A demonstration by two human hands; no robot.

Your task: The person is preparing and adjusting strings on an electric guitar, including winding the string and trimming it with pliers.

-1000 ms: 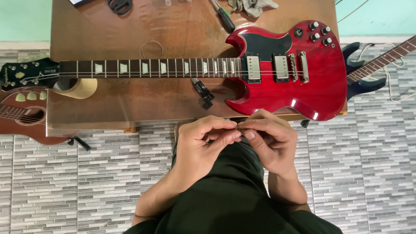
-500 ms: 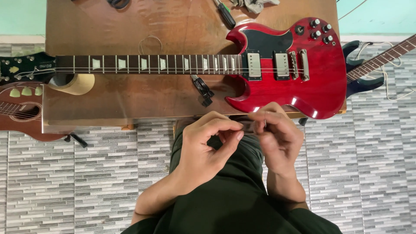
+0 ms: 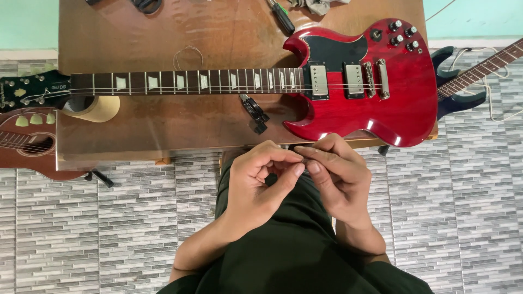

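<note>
Both hands, left hand [image 3: 259,182] and right hand [image 3: 338,177], pinch closed on something too small to identify, best kept low and steady before the red guitar [image 3: 376,87].

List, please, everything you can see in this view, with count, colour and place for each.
electric guitar: one, red with black pickguard, lying across the table.
table: one, brown wood, upper half of view.
screwdriver: one, black handle, table top edge.
black clip-like tool: one, on table below the guitar neck.
wire coil: one, thin, on table above the neck.
tape roll: one, cream, under the headstock.
acoustic guitar: one, reddish brown, far left.
blue guitar: one, dark blue, far right.
floor: grey tiles.
left hand: fingertips pinched against the right.
right hand: pinching something too small to identify.
</note>
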